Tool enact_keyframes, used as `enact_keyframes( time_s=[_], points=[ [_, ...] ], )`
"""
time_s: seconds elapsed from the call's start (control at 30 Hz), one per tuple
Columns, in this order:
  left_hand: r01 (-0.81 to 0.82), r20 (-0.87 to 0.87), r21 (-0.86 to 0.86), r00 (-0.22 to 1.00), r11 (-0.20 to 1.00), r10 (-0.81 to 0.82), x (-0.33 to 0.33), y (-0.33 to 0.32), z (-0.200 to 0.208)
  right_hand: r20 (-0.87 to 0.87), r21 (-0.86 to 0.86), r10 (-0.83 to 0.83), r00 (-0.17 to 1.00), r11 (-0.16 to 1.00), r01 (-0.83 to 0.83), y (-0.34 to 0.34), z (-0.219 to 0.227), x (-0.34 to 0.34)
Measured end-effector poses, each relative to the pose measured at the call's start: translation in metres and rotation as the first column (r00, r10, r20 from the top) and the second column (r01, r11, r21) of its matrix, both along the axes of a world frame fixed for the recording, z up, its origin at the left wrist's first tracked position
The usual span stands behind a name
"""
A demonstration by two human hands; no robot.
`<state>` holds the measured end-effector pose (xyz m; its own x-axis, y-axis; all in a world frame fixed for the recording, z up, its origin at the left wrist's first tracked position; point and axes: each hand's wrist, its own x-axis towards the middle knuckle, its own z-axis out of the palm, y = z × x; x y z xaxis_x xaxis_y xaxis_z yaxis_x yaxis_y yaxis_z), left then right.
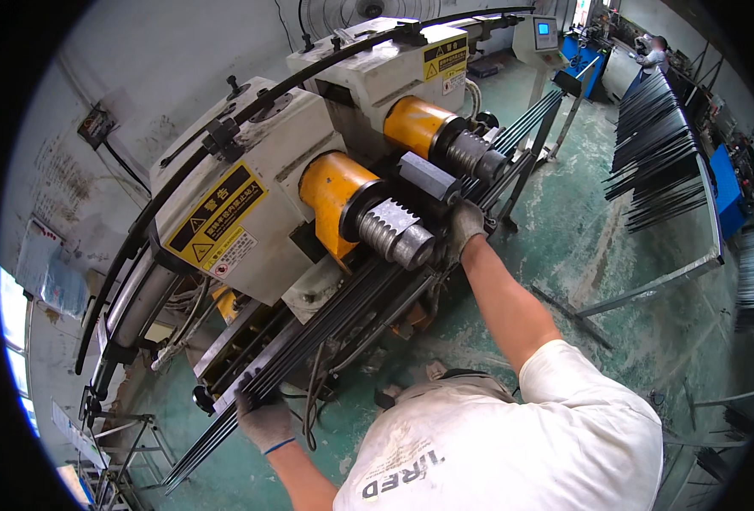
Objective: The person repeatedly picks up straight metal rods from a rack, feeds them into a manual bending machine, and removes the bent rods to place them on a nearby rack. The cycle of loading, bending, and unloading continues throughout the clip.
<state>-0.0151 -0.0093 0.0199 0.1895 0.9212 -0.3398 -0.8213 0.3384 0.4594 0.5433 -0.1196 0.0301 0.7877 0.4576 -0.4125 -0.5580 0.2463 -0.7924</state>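
Left hand (263, 423): gloved, fingers curled round the rods near their left end.
Rods (334, 311): a bundle lying along the near side of the machine (249, 192), left end jutting out; seemingly laid in, but not yet let go.
Near roller (394, 230): beside the bundle; contact unclear.
Right hand (464, 228): gloved, bent beside the grey block (428, 176); fingertips hidden, so cannot tell whether it pinches anything.
Far roller (475, 156): near the bundle's right stretch.
Rack (710, 209): far right, bearing many dark bars (658, 149); finished or waiting, cannot tell.
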Motion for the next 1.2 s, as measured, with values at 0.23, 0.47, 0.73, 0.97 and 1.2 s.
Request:
enact_keyframes(
  time_s=[0.23, 0.47, 0.73, 0.97, 1.2],
  points=[
    [-0.262, -0.173, -0.001, 0.951, 0.965, 0.258, -0.04, 0.012, -0.025, -0.053, 0.167, -0.079, 0.995, 0.982, 0.087, -0.014, -0.003, -0.014],
    [-0.024, -0.053, 0.119, 0.998, 0.993, 0.03, 0.041, -0.011, -0.042, 0.23, 0.033, -0.094, 0.969, 0.996, 0.089, -0.038, -0.032, -0.019],
    [-0.263, -0.114, 0.049, 0.957, 0.964, 0.267, 0.011, -0.012, -0.019, 0.153, -0.04, -0.061, 0.986, 0.997, 0.068, -0.103, -0.068, -0.02],
    [-0.322, -0.177, 0.027, 0.93, 0.946, 0.322, 0.041, -0.021, -0.028, 0.201, -0.362, 0.054, 0.978, 0.932, 0.023, -0.153, -0.121, -0.026],
    [-0.155, -0.032, -0.089, 0.988, 0.984, 0.153, 0.053, -0.032, -0.001, 0.371, -0.488, 0.304, 0.877, 0.868, -0.094, -0.137, -0.098, -0.085]
  ],
)
